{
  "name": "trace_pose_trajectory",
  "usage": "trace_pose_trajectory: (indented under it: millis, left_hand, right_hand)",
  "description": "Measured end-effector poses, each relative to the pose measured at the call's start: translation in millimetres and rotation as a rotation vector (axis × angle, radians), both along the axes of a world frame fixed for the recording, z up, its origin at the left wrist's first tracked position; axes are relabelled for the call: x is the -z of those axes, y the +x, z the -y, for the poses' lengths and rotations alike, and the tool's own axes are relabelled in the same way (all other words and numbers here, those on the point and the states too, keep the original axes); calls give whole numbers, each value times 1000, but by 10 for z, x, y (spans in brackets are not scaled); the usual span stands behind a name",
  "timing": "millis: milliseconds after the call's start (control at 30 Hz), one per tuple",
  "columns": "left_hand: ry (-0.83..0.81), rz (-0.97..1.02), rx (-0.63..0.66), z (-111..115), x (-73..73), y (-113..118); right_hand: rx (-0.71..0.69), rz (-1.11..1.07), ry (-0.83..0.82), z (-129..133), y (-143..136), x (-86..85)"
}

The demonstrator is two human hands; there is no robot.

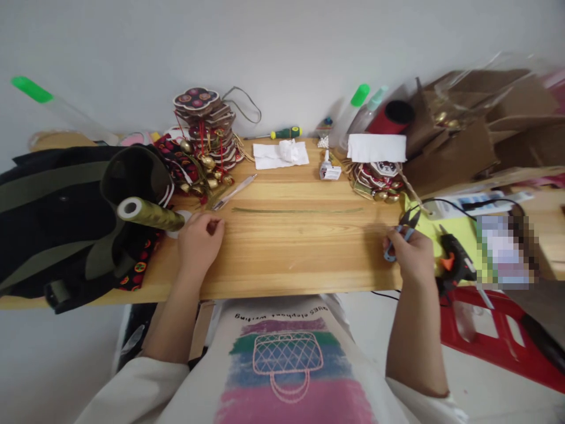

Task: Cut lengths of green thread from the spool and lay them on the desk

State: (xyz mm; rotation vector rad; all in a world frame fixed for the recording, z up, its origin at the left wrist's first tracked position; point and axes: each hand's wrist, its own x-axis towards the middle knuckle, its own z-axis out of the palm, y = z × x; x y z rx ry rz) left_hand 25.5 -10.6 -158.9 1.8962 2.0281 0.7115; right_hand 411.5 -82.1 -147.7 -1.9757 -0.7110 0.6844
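My right hand [412, 252], at the right of the table, is closed on blue-handled scissors [389, 255], whose dark blades point up and away from me. My left hand [200, 235] rests on the left side with its fingers curled together; what they hold, if anything, is hidden. Just beside it lies a spool of olive-green cord [154, 215], its white core end facing left. Between my hands a thin green strand of cord [298, 211] is stretched straight across the wood, touched by neither hand. A pen [235, 192] lies beyond my left hand.
Stacked ornaments with bells [205, 126] stand back left, beside a black bag [53, 212]. Along the back are a screwdriver [285, 133], white tissue [281, 154] and a small bottle [330, 169]. At right are a glue gun [457, 259] and cardboard box [463, 141].
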Motion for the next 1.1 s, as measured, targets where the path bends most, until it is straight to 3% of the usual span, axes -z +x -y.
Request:
trace_pose_trajectory:
  millis: [233, 833, 1100]
  left_hand:
    - [0, -75, -56, -69, 50, 12]
    - [83, -50, -106, -64, 92, -1]
    - [97, -78, -123, -68, 123, -15]
  right_hand:
    - [-146, 267, -153, -189, -32, 76]
    - [-229, 679, -481, -409, -189, -6]
    - [-246, 719, -575, -487, -221, -3]
